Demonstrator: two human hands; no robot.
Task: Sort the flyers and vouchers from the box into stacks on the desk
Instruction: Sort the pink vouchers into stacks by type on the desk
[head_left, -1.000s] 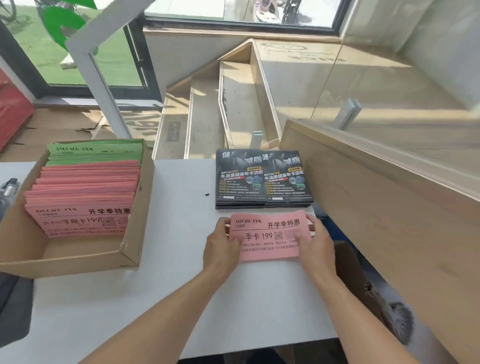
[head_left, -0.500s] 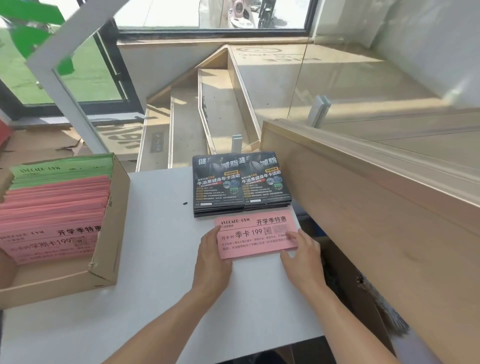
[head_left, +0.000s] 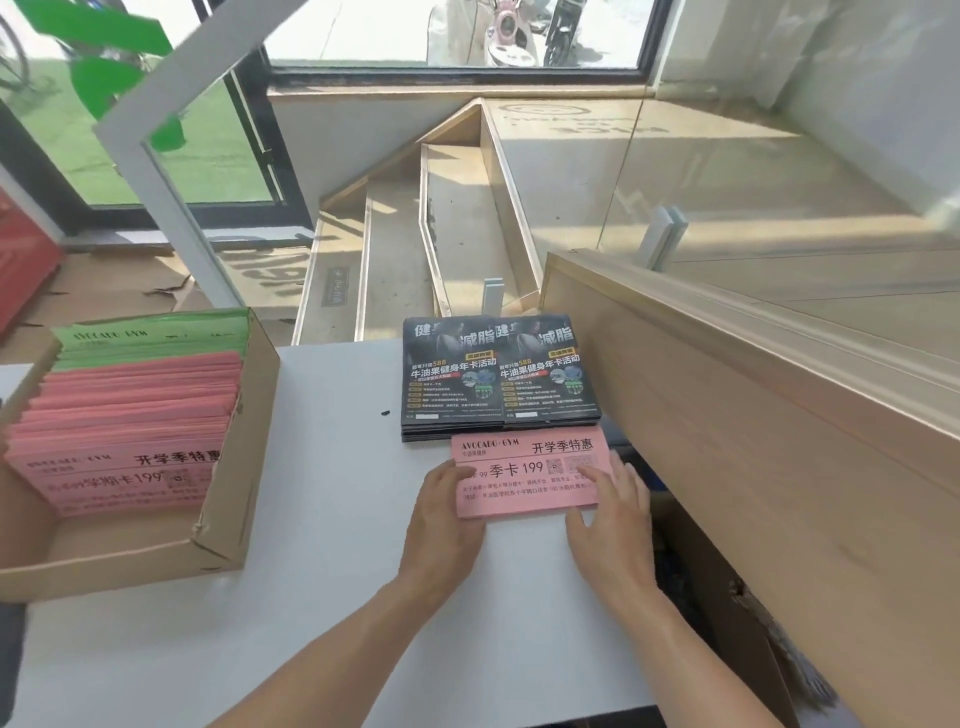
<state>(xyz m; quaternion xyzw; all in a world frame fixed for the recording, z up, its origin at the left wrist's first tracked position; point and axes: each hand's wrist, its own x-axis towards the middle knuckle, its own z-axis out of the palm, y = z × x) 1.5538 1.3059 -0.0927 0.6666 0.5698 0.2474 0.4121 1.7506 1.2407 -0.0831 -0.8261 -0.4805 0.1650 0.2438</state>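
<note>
A stack of pink vouchers (head_left: 530, 460) lies on the white desk (head_left: 332, 467), just in front of two side-by-side stacks of black flyers (head_left: 498, 374). My left hand (head_left: 447, 514) grips the pink stack's left edge, thumb on top. My right hand (head_left: 610, 509) lies flat on its right part with fingers spread. At the left, the cardboard box (head_left: 234, 467) holds rows of pink vouchers (head_left: 124, 415) with green vouchers (head_left: 156, 335) behind them.
A wooden counter wall (head_left: 753, 441) rises right beside the desk's right edge. A small dark speck (head_left: 385, 413) lies on the desk between the box and the flyers. Stairs and a window are beyond the desk's far edge.
The pink stack has gone down flat onto the desk in front of the black flyers. My right hand has slid from the stack's edge onto its top, and the view has shifted right.
</note>
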